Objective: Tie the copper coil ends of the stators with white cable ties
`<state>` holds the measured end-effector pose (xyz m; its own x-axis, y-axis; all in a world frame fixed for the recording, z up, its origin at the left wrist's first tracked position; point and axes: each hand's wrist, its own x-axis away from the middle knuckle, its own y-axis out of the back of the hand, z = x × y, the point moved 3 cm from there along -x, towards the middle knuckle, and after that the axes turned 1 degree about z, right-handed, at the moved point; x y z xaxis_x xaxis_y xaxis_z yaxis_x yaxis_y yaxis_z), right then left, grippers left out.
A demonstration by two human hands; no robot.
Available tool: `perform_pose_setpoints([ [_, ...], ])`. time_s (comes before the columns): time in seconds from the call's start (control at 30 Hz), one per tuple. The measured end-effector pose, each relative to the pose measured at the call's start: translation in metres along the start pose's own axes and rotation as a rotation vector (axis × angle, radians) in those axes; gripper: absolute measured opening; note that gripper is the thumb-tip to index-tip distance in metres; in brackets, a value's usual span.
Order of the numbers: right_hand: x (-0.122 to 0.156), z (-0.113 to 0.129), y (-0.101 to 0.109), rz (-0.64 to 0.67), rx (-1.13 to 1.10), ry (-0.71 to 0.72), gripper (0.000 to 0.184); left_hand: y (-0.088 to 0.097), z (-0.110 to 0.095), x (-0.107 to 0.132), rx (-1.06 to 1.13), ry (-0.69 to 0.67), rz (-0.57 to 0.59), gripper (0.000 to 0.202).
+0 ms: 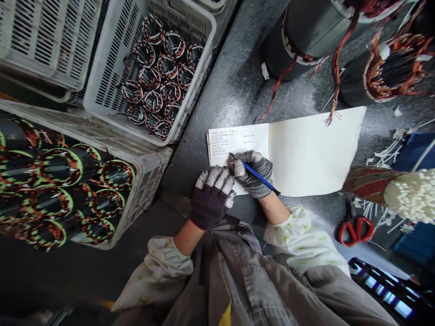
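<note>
An open notebook lies on the dark metal table, with handwritten lines on its left page and a blank right page. My right hand, in a grey striped glove with taped fingertips, is closed around a blue pen. The pen's tip is hidden by the fingers, over the lower part of the written page. My left hand, in a dark glove with taped fingers, lies flat at the page's lower left corner, fingers stretched out and holding nothing.
Crates of copper-wound stators stand at the left. Larger stators with trailing copper leads are at the upper right. Red-handled scissors, a bundle of white sticks and white scraps lie to the right.
</note>
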<state>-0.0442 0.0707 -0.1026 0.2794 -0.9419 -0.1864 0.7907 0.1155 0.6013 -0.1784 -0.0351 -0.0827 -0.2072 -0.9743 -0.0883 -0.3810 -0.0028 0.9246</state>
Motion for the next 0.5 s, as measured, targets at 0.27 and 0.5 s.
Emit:
perform_pose_setpoints([
  [0.27, 0.0005, -0.0013, 0.0006, -0.016, 0.002, -0.022, 0.005, -0.0015, -0.0002, 0.0007, 0.001, 0.000, 0.001, 0.044],
  [0.5, 0.0005, -0.0017, 0.0004, 0.005, -0.013, -0.001, 0.005, -0.0010, -0.0003, -0.0003, 0.004, 0.006, 0.014, 0.042],
])
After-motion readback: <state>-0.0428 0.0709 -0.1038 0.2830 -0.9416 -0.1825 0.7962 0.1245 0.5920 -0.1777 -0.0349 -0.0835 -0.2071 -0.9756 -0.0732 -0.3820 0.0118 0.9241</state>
